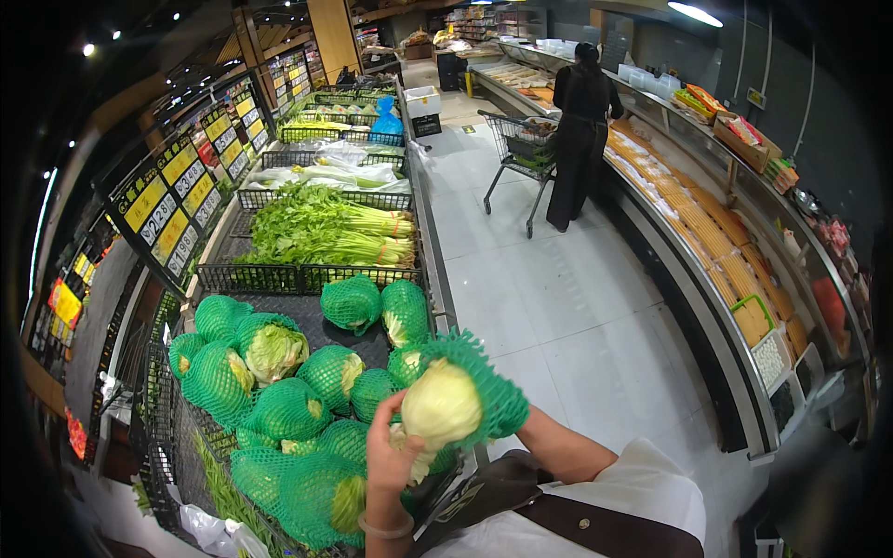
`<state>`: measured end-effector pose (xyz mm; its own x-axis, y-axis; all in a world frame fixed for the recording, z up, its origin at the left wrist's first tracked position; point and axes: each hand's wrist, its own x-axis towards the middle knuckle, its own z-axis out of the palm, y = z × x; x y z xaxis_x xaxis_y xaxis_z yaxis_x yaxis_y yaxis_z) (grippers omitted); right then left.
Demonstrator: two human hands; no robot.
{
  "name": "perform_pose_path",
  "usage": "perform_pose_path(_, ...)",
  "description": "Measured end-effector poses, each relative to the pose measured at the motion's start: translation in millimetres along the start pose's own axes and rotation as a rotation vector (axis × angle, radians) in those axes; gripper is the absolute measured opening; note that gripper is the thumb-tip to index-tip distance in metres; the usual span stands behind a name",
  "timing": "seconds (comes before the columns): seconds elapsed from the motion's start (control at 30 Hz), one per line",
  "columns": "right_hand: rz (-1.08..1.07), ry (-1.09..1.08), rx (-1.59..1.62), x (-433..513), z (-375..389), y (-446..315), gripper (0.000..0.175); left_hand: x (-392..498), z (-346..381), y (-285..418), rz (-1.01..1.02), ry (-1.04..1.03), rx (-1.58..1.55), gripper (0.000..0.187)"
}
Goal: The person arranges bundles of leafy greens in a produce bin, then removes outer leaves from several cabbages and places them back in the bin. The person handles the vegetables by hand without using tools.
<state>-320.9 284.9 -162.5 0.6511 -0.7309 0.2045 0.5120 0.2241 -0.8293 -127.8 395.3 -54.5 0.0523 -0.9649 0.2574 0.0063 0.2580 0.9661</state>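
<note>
In front of me is a pale head of iceberg lettuce, lifted above the display. My left hand grips its left side, thumb in front and fingers behind. A green foam net sleeve covers the lettuce's right side, its frayed end spreading at the top. My right forearm reaches up to this net, and the hand itself is hidden behind or inside it. Below and to the left lie several netted lettuces on a black display surface. One lettuce there shows its bare top through the net opening.
Bunched celery fills black crates beyond the lettuces. Price boards line the left. A person in dark clothing stands by a shopping cart in the tiled aisle. A curved glass counter runs along the right.
</note>
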Motion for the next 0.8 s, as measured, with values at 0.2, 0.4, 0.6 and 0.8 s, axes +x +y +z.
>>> perform_pose_path(0.2, -0.069, -0.066, -0.295, -24, 5, -3, 0.117, -14, 0, -12, -0.166, 0.058, -0.310, 0.074)
perform_pose_path(0.4, -0.224, -0.008, -0.674, -4, 9, -24, 0.104, -17, -1, -25, -0.248, 0.424, -0.660, 0.089)
perform_pose_path(0.6, -0.101, -0.079, -0.300, -17, 39, -33, 0.070, 10, -19, -10, 0.049, -0.061, -0.087, 0.109)
perform_pose_path(0.8, 0.131, 0.186, 0.501, -6, 24, -32, 0.058, 4, -30, 19, 0.168, 0.328, 0.216, 0.057)
